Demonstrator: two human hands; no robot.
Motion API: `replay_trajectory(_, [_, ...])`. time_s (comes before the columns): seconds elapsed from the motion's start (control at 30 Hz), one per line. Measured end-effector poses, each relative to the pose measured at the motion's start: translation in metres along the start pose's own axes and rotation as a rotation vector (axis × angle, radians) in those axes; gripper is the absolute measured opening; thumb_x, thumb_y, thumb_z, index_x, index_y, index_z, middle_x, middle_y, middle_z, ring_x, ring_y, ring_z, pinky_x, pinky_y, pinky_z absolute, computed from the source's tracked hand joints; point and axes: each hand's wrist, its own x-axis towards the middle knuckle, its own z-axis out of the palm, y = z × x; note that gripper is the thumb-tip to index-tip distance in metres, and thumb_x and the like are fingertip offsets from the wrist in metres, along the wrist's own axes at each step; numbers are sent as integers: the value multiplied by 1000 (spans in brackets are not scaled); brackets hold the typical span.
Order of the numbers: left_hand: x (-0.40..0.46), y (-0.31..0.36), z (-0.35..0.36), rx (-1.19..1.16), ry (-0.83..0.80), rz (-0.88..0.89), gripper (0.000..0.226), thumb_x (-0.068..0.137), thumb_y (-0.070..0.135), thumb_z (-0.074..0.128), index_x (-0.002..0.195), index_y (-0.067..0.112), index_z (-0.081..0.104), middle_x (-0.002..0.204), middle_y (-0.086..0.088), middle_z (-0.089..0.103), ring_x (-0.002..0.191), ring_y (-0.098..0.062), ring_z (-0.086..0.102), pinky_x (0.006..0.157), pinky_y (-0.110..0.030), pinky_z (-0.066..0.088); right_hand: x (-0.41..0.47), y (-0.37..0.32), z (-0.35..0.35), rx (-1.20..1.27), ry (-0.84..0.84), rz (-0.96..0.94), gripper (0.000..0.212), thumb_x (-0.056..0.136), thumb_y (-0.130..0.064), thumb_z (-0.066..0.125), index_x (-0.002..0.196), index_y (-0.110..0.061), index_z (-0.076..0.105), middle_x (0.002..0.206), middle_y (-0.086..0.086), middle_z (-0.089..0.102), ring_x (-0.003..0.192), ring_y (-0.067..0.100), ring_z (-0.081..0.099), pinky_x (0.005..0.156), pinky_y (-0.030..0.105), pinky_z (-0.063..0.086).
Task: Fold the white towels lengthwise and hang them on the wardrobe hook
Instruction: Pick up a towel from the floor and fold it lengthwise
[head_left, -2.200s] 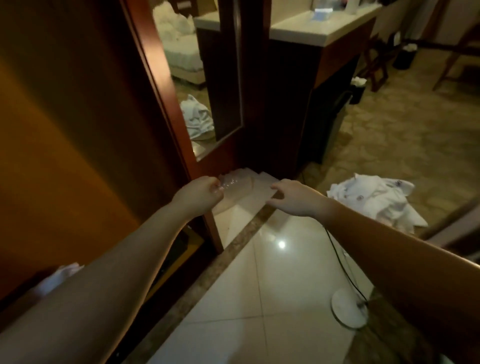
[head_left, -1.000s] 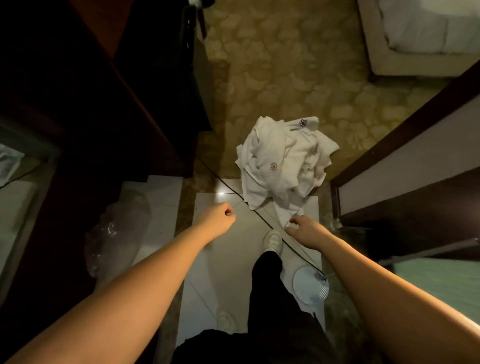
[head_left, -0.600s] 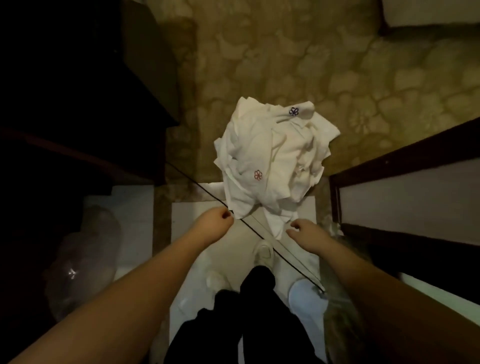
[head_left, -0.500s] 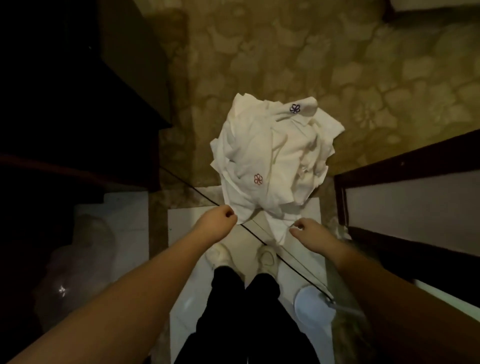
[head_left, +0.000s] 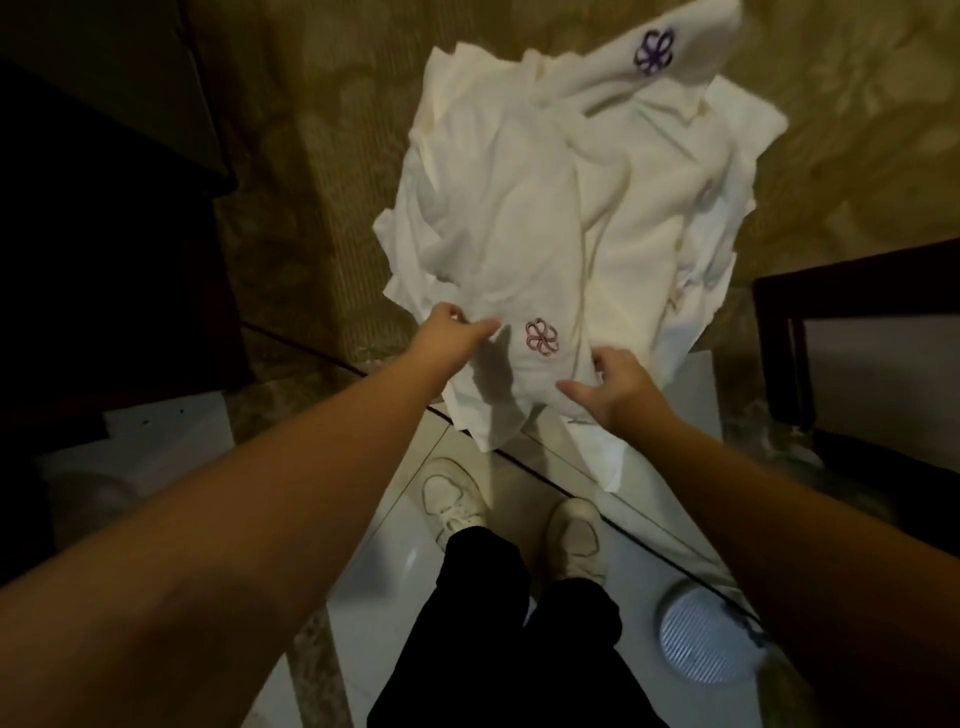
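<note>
Floor: pale glossy tile (head_left: 363, 613) under the feet, meeting olive patterned carpet (head_left: 311, 156) beyond a mottled stone strip. Light dim.

Landmark = heap of white towels (head_left: 561, 223), crumpled, lying mostly on the carpet, its near edge spilling onto the tile. Long axis runs away from the person, slightly rightward. Red flower emblem (head_left: 541, 338) at the near end, purple flower emblem (head_left: 655, 50) at the far end.

Left of heap: dark furniture (head_left: 104, 208). Right of heap: dark frame (head_left: 852, 332). Black cord (head_left: 613, 519) crosses the tile just nearer than the heap, towards a round white disc (head_left: 709, 631). White shoes (head_left: 452, 501) nearer still.

Left hand (head_left: 452, 332): fingers curled, touching cloth left of the red emblem; grasp cannot be confirmed. Right hand (head_left: 615, 387): fingers spread and relaxed, over the heap's near right edge
</note>
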Motion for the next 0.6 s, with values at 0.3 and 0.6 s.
replay_trajectory(0.3, [11,-2,8,-308,-132,-100,68,88,43,73,143,10,49,144,-9,52,134,-33,45,116,-46,34,-34,-12,-7,332,-116,0,33,97,-30,64,128,-18,61,115,-5,65,104,15,61,94,36,50])
replay_trajectory(0.6, [-95,3,8,-518,-459,-136,53,91,38,68,135,11,57,122,-6,72,111,-21,68,84,-31,56,-99,-64,-56,719,-164,3,44,94,-33,63,134,-17,56,126,3,68,117,22,64,98,38,53])
